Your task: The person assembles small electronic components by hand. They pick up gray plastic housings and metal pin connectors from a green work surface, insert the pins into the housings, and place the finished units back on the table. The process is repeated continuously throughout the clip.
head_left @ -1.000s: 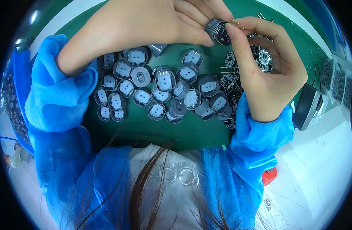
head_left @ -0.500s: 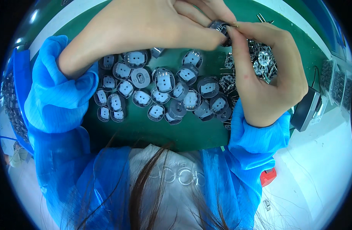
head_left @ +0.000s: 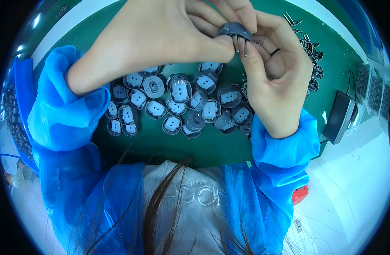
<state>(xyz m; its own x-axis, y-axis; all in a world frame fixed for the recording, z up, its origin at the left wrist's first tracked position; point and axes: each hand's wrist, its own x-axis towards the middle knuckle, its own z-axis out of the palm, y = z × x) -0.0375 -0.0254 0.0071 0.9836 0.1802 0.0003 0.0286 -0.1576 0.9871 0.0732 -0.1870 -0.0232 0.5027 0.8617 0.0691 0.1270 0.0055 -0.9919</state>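
My left hand (head_left: pixel 173 38) comes in from the upper left and pinches a round dark grey plastic housing (head_left: pixel 234 29) between thumb and fingers. Two thin metal pins (head_left: pixel 245 46) stick out of the housing's lower side, pointing toward me. From the right, my right hand (head_left: pixel 275 63) closes on the same housing, its thumb beside the pins and its fingers curled behind. The right fingertips are partly hidden. Below both hands, several similar housings (head_left: pixel 180 91) with pale inner faces lie loosely grouped on the green table mat (head_left: pixel 169 148).
Small boards with metal pins (head_left: pixel 316 63) are heaped beyond my right hand. A black box-shaped device (head_left: pixel 338 118) with a cable stands at the right edge, near clear trays (head_left: pixel 371 89) of small parts. At far left is a blue bin (head_left: pixel 25 97) full of dark parts.
The housing has been tilted, so its pins now point toward me. My right hand has shifted left and turned, its fingers now curled behind the housing, uncovering more of the right side of the table.
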